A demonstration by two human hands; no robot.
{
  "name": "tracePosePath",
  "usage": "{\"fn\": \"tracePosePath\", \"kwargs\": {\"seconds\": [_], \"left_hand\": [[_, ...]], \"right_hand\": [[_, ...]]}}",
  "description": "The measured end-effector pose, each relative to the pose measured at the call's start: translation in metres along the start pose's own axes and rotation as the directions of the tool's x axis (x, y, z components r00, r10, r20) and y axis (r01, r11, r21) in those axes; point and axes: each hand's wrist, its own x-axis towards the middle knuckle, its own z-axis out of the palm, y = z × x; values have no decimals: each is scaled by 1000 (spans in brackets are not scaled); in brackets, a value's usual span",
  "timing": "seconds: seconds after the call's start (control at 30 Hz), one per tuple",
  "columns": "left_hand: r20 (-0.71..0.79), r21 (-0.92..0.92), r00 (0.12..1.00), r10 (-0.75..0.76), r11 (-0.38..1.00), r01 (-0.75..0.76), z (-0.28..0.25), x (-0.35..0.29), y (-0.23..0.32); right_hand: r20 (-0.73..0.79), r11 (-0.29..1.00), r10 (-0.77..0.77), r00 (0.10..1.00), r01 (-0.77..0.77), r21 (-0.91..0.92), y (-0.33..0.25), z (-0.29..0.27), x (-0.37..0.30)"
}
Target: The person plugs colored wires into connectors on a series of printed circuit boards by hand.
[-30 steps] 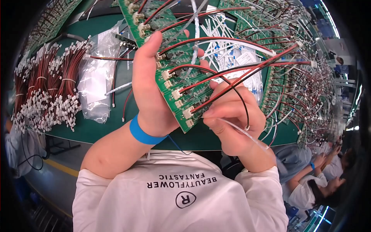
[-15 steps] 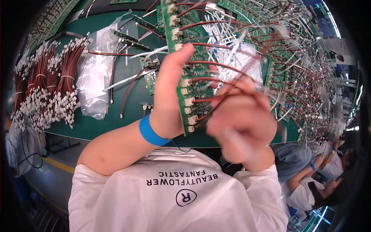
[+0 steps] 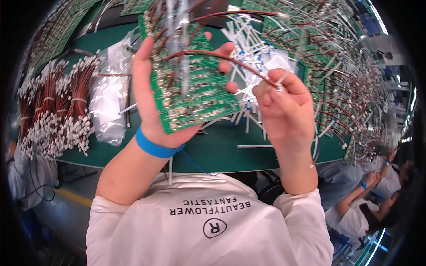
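Note:
My left hand (image 3: 148,93) grips a green circuit board panel (image 3: 199,95), thumb along its left edge and fingertips showing past the right edge. The panel is held up over the table with its component side toward me. Several red-and-black cables and blurred white flat cables (image 3: 184,57) rise from its connectors. A red-and-black cable (image 3: 222,56) arches from the panel to my right hand (image 3: 288,102), which pinches its white plug end between thumb and fingertips. A blue wrist strap (image 3: 155,144) with a thin cord circles my left wrist.
Bundles of red cables with white plugs (image 3: 53,104) lie at the left beside a clear plastic bag (image 3: 108,99). White flat cables (image 3: 248,88) are strewn beyond my hands on the green table (image 3: 213,155). Wired circuit boards (image 3: 337,84) crowd the right, where co-workers (image 3: 359,208) sit.
The panel has shifted left and turned from nearly edge-on to face me. My blurred right hand has steadied, now pinching a cable end. White flat cables on the panel have come into view.

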Motion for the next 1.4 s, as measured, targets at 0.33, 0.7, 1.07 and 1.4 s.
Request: {"fn": "tracePosePath", "kwargs": {"seconds": [0.33, 0.7, 1.07, 1.4], "left_hand": [[-41, 66, 998, 44, 997, -41, 0, -4, 3], [123, 29, 992, 13, 999, -17, -3, 1, 0], [248, 237, 969, -16, 971, -45, -13, 4, 2], [129, -75, 984, -126, 988, 136, -10, 4, -11]], "right_hand": [[-16, 995, 92, 996, -92, -33, 0, 2, -4], [-67, 968, 225, 972, -231, -102, 2, 11, 1], [-12, 925, 254, 967, -247, -290, -7, 10, -1], [225, 685, -22, 974, 178, -707, 5, 13, -6]]}}
